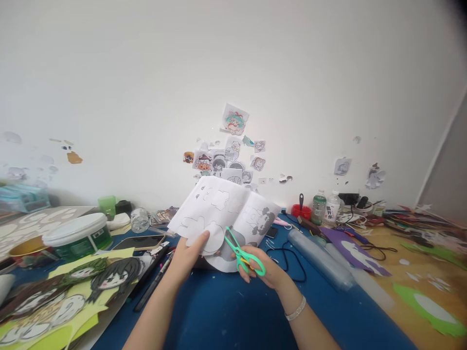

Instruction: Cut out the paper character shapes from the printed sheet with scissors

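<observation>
Left hand (189, 255) pinches the printed sheet (222, 216) upright — right hand (260, 270) grips green scissors (242, 255) at its lower edge.

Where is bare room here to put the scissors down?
Bare blue mat lies between the forearms, and from the wrist of the right hand out to the clear roll. The left side is crowded with drawings and pens.
</observation>
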`<action>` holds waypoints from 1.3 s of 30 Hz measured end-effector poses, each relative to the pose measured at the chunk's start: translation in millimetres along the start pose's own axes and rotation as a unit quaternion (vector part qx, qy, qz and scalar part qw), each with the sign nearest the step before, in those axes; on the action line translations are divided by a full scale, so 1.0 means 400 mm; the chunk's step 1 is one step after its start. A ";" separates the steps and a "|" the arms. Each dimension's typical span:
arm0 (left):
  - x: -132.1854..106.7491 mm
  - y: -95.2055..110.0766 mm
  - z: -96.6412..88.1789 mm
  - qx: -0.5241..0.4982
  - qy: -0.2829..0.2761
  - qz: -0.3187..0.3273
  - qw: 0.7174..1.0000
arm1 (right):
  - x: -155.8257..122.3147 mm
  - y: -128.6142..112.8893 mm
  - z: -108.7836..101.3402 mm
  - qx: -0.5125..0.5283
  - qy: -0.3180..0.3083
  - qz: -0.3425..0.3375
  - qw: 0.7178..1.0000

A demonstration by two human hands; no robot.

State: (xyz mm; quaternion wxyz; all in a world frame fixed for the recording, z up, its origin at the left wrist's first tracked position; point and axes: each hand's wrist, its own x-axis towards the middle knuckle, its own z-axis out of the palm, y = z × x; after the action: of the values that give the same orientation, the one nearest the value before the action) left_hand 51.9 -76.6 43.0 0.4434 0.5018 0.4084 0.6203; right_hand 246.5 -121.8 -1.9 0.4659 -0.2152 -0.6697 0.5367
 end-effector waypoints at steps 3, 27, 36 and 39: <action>-0.007 -0.004 0.004 0.016 -0.031 0.004 0.999 | 0.002 -0.004 0.007 0.005 0.014 0.003 1.000; -0.021 0.014 0.004 0.067 -0.110 -0.022 0.991 | 0.012 0.013 0.019 0.013 0.044 -0.021 0.999; -0.027 0.035 -0.010 0.129 -0.169 -0.031 0.977 | 0.009 0.007 0.014 -0.021 0.061 0.003 0.998; -0.037 0.044 -0.010 0.139 -0.210 -0.052 0.966 | 0.008 0.003 0.015 -0.023 0.052 -0.011 0.998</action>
State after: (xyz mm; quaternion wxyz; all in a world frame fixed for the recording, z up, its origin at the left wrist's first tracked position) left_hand 46.9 -96.0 55.2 0.4765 0.6556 0.4141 0.4144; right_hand 239.6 -122.2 -1.8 0.5005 -0.2465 -0.6593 0.5041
